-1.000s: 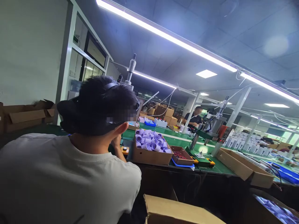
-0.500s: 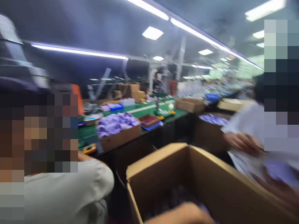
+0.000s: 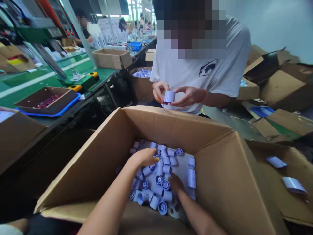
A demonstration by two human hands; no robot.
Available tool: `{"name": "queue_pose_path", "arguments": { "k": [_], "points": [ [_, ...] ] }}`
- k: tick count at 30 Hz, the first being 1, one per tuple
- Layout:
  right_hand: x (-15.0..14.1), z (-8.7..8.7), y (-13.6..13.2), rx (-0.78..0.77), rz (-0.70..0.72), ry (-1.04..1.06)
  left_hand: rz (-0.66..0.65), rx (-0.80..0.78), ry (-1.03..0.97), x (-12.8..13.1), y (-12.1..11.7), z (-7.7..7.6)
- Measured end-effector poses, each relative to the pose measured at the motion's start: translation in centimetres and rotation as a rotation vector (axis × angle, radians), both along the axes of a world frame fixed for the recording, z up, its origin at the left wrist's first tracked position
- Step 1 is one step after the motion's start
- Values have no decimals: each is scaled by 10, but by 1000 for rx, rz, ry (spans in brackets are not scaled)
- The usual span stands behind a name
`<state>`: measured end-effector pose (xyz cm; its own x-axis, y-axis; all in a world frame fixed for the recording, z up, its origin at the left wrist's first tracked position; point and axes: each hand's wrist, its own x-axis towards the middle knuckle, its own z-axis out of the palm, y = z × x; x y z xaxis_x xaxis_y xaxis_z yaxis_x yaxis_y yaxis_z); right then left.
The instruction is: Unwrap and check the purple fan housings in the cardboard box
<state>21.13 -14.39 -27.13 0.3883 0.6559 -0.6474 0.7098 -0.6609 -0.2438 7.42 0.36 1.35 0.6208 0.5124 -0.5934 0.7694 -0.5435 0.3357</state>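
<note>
A big open cardboard box [image 3: 210, 143] stands in front of me, its bottom covered with several small lilac plastic caps [image 3: 158, 179]. Both my arms reach into it. My left hand [image 3: 144, 158] hovers over the pile near the back wall, fingers curled downward; what they hold is hidden. My right hand [image 3: 174, 182] rests low among the caps, its fingers buried in the pile. Across the box, a co-worker in a white T-shirt [image 3: 200, 68] holds one lilac cap [image 3: 169, 97] between both hands.
A green conveyor bench [image 3: 36, 78] runs along the left with a brown tray of red parts [image 3: 46, 99], a cardboard box [image 3: 112, 58] and a press machine. Another box of lilac caps [image 3: 141, 80] stands beyond. Opened cartons [image 3: 281, 81] lie at the right.
My view has swung from the bench and a seated person's back, right and down into the box. Both my arms now reach among the caps, and the co-worker faces me.
</note>
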Motion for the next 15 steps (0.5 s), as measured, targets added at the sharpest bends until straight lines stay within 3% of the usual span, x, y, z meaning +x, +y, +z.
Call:
{"name": "queue_pose_path", "arguments": {
  "k": [6, 10, 13, 15],
  "points": [
    [16, -4, 8, -194, 106, 44, 3, -24, 28, 4, 0, 3],
    [18, -1, -5, -343, 151, -5, 14, -23, 13, 9, 4, 4],
    [10, 5, -27, -325, 178, -56, 10, -36, -26, 14, 3, 4],
    [0, 8, -34, -223, 206, -72, 9, -54, -58, 15, -1, 6]
  ]
}}
